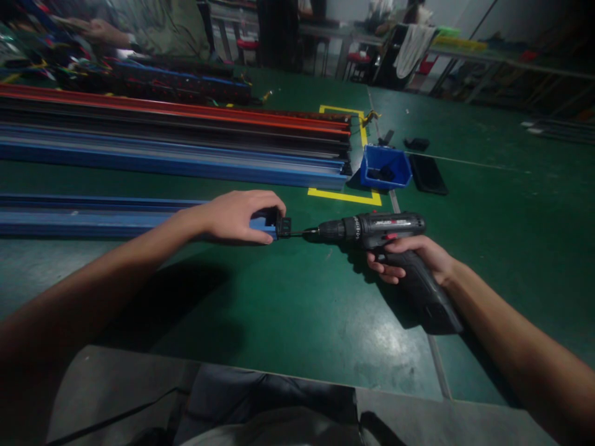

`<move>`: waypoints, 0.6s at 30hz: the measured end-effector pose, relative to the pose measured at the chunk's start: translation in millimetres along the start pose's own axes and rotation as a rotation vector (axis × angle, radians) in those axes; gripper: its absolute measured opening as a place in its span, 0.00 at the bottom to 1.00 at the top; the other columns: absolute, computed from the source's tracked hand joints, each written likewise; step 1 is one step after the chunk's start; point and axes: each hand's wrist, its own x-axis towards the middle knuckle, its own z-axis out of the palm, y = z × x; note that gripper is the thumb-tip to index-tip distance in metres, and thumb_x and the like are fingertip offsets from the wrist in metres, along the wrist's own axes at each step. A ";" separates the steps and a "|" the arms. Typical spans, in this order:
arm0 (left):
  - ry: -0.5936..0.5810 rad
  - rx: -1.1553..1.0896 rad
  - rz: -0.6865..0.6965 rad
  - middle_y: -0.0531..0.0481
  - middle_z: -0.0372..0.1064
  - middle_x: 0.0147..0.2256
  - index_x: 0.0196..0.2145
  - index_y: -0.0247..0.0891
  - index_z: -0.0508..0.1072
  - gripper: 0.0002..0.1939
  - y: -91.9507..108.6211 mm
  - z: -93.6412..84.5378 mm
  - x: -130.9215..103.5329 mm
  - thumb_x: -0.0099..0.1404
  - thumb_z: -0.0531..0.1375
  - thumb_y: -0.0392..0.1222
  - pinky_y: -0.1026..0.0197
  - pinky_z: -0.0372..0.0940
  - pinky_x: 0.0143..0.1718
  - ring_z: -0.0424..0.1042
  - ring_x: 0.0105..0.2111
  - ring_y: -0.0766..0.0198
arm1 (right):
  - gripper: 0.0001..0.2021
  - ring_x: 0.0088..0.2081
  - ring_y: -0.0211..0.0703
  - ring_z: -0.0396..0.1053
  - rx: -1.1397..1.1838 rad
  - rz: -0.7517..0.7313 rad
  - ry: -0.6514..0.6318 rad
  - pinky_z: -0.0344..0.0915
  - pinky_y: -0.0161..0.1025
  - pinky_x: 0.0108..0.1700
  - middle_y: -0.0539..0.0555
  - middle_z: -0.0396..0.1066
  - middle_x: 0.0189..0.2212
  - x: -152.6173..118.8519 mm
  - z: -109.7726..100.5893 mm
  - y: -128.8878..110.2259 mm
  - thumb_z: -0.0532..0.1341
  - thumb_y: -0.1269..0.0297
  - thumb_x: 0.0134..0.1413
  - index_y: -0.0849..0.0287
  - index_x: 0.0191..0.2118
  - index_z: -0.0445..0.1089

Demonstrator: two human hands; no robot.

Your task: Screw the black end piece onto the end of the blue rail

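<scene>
My left hand (242, 217) is wrapped round the right end of a long blue metal profile (93, 217) that lies on the green table. A small black end cap (283, 227) sits at that end, just past my fingertips. My right hand (418, 257) grips the handle of a black cordless drill (390, 226), its forefinger side near the trigger. The drill lies level and points left. Its long thin bit (302, 233) reaches to the end cap; whether it sits in a screw is too small to tell.
Behind lie several blue, black and red profiles (186, 136) in a row. A blue bin (385, 170) with dark parts stands at their right end, beside a dark flat device (427, 173). Yellow tape (344, 196) marks the table. A co-worker's hand (109, 32) shows at the upper left.
</scene>
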 end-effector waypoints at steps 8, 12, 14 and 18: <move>0.003 -0.004 -0.013 0.47 0.71 0.57 0.57 0.45 0.70 0.28 2.0 -0.5 -0.3 0.63 0.65 0.58 0.57 0.64 0.53 0.72 0.53 0.53 | 0.14 0.24 0.33 0.67 -0.011 0.013 -0.002 0.73 0.34 0.33 0.62 0.77 0.35 -0.8 2.5 -0.8 0.65 0.67 0.59 0.73 0.46 0.77; 0.002 0.006 -0.007 0.46 0.71 0.57 0.56 0.44 0.70 0.27 2.6 -0.8 0.0 0.64 0.65 0.57 0.57 0.64 0.54 0.72 0.54 0.53 | 0.16 0.25 0.33 0.68 -0.018 0.005 -0.040 0.73 0.35 0.33 0.66 0.79 0.38 -0.3 -0.1 -0.3 0.65 0.67 0.59 0.76 0.47 0.77; -0.003 0.009 -0.005 0.47 0.71 0.57 0.57 0.44 0.70 0.27 2.6 -1.0 0.1 0.64 0.64 0.58 0.57 0.64 0.54 0.72 0.54 0.53 | 0.16 0.25 0.34 0.69 -0.027 0.001 -0.055 0.74 0.35 0.34 0.68 0.80 0.40 -0.3 -2.1 0.4 0.64 0.68 0.59 0.76 0.48 0.77; -0.008 0.018 -0.009 0.47 0.71 0.57 0.57 0.45 0.69 0.27 2.1 -0.9 0.1 0.64 0.64 0.58 0.57 0.64 0.54 0.72 0.55 0.53 | 0.14 0.25 0.33 0.69 -0.035 -0.009 -0.068 0.74 0.35 0.34 0.69 0.80 0.41 -0.7 -4.8 2.1 0.64 0.68 0.61 0.76 0.47 0.77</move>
